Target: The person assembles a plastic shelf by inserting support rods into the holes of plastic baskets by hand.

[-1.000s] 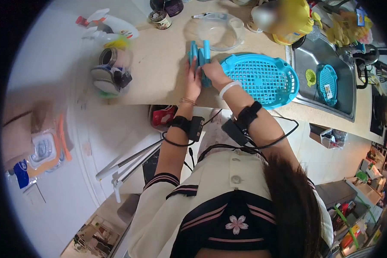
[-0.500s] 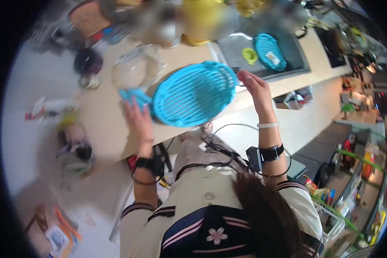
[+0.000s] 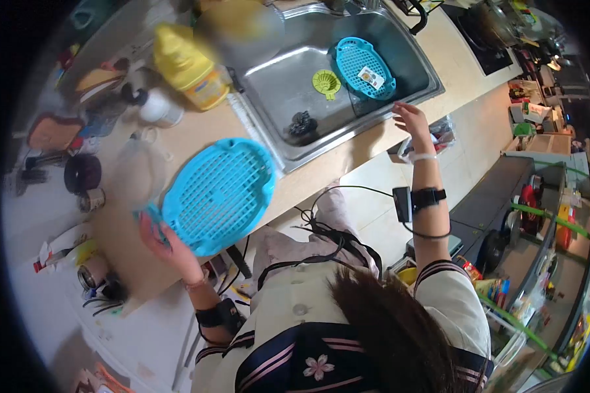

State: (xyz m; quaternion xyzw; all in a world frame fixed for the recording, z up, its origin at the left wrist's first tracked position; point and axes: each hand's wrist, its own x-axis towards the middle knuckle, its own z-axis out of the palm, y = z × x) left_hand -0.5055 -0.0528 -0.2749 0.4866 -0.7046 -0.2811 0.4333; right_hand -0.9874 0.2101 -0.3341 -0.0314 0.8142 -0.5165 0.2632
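Observation:
My left hand (image 3: 166, 250) is at the near left of the counter with a crumpled blue cloth (image 3: 153, 213) between its thumb and fingers; blur hides part of the grip. Right beside it lies a large blue slotted basket tray (image 3: 219, 195), flat on the counter. My right hand (image 3: 413, 121) hangs over the sink's front edge, fingers apart and holding nothing. Below and ahead of it, a smaller blue perforated tray (image 3: 362, 65) with a white label leans inside the metal sink (image 3: 269, 72). A yellow-green strainer (image 3: 326, 84) and a dark scrubber (image 3: 302, 124) lie on the sink floor.
A clear bowl (image 3: 134, 171) stands behind the blue tray. Further back are a yellow jug (image 3: 189, 69) and a white bottle (image 3: 158, 108). A stove (image 3: 485, 42) lies beyond the sink. Cables (image 3: 334, 239) hang at my waist.
My view has shifted toward the sink, showing more of its inside. The large tray now sits further from the sink, with my left hand still at the cloth. My right hand stays empty.

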